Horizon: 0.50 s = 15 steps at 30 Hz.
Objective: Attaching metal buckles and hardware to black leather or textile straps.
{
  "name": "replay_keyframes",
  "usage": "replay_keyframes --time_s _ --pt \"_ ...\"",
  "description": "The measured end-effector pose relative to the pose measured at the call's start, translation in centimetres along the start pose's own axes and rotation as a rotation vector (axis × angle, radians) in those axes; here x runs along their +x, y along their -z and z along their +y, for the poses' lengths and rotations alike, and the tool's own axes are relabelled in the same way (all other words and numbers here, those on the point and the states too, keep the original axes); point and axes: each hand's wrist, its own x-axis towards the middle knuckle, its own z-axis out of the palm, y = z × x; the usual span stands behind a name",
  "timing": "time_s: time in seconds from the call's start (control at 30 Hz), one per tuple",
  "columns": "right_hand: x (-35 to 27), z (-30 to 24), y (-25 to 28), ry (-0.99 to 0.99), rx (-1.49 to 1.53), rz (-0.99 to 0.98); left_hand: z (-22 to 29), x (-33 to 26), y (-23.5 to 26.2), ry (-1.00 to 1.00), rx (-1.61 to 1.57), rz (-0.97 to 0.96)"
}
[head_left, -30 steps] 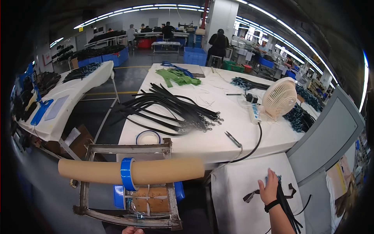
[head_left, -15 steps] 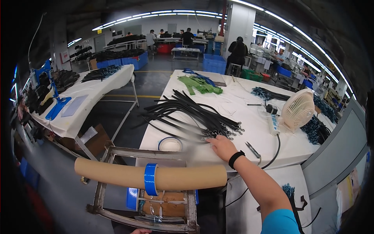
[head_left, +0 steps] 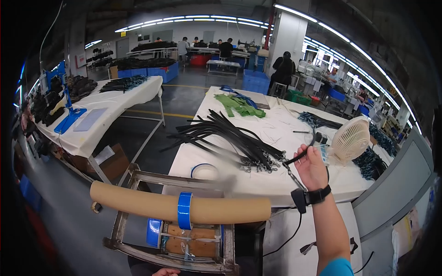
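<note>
My right hand (head_left: 311, 169) is raised over the white table, its fingers closed around a black strap (head_left: 299, 156). A small metal hook (head_left: 287, 166) shows at the strap's lower end. Left of it lies a heap of black straps (head_left: 225, 133) with metal hooks bunched at their near right end. My left hand (head_left: 165, 272) shows only as a few fingers at the lower edge, below the metal frame; what it holds, if anything, is hidden. Near it, a brown cardboard tube (head_left: 138, 202) with a blue tape roll (head_left: 184, 210) around it lies across the metal frame (head_left: 172, 263).
A cream fan (head_left: 351, 138) and a power strip stand at the table's right. Green straps (head_left: 241, 106) lie at its far end. A tape roll (head_left: 205, 172) sits at the near left edge. A second table (head_left: 138, 94) stands left; several people work in the background.
My right hand has lifted from the hook end of the heap and moved right, now with a black strap in it. The view has shifted slightly.
</note>
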Motion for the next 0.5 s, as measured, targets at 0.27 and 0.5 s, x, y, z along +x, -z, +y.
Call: replay_keyframes --time_s 0.27,0.5 --pt "-14.6 -5.0 -3.1 -0.022 0.097 -0.007 1.7 -0.7 -1.6 -0.102 0.123 -0.411" --pt "-27.7 -0.8 -5.4 -0.055 -0.024 0.126 4.4 1.0 -6.2 -0.142 0.284 -0.899"
